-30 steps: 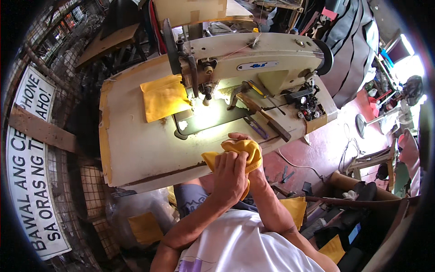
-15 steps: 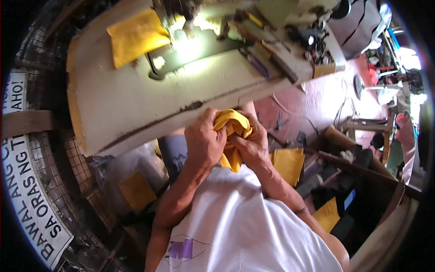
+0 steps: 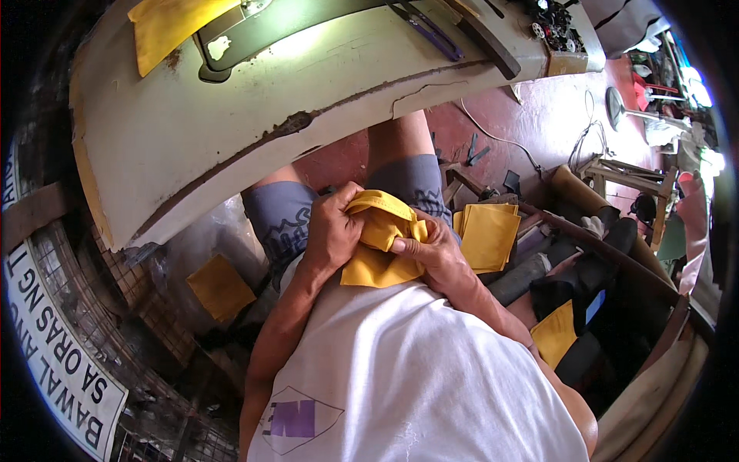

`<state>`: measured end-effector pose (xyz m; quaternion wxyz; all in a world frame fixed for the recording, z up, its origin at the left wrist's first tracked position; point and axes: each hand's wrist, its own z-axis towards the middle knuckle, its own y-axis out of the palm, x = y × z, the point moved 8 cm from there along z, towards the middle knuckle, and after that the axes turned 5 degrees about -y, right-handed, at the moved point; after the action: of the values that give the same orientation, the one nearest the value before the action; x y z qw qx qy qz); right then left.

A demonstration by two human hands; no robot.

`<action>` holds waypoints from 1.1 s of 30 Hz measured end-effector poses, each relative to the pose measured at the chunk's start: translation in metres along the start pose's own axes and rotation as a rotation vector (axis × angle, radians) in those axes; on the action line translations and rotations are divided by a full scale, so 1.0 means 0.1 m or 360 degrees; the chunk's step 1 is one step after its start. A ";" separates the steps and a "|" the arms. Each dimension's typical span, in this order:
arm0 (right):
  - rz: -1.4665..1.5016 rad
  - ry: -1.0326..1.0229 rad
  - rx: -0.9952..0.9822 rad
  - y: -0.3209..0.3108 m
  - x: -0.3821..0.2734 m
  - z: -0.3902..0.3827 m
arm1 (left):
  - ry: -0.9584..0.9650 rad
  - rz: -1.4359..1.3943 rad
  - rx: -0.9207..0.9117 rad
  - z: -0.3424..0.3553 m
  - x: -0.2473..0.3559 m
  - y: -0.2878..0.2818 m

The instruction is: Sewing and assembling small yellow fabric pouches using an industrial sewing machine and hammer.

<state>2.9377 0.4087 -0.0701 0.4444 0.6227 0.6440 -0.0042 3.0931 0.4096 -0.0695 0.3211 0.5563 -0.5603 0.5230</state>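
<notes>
Both my hands hold a folded yellow fabric piece (image 3: 377, 246) over my lap, just below the edge of the cream sewing table (image 3: 231, 146). My left hand (image 3: 332, 231) grips its left side with the fingers curled over the top fold. My right hand (image 3: 431, 258) pinches its right side, thumb on top. Another yellow fabric piece (image 3: 165, 27) lies on the table at the upper left, beside the dark metal bed plate (image 3: 262, 31) of the sewing machine.
A stack of yellow pieces (image 3: 486, 235) lies by my right knee, with more yellow pieces at lower right (image 3: 556, 331) and on the floor at left (image 3: 219, 287). Scissors (image 3: 427, 31) rest on the table. A white sign (image 3: 58, 362) hangs on the wire mesh at left.
My hands have brought the yellow piece down from the table edge into my lap. The view has tilted down, so the sewing machine's upper part has left the picture.
</notes>
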 end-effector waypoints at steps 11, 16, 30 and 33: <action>0.0173 0.0291 -0.0370 -0.05 0.14 0.07 | 0.0027 -0.0068 -0.0116 0.07 0.01 0.10; 0.0432 0.0381 -0.0436 -0.03 0.20 0.08 | 0.0033 -0.0134 -0.0146 0.09 0.02 0.14; 0.0273 0.0337 -0.0528 0.02 0.19 0.10 | -0.0260 -0.0417 -0.0246 0.06 -0.34 0.18; 0.0059 0.0186 -0.0378 0.12 0.03 0.14 | -0.0151 -0.0294 -0.0236 0.08 -0.34 0.02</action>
<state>2.9562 0.4057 -0.0734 0.4767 0.5767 0.6531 0.1165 3.0993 0.4116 -0.1041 0.3812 0.6043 -0.5585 0.4214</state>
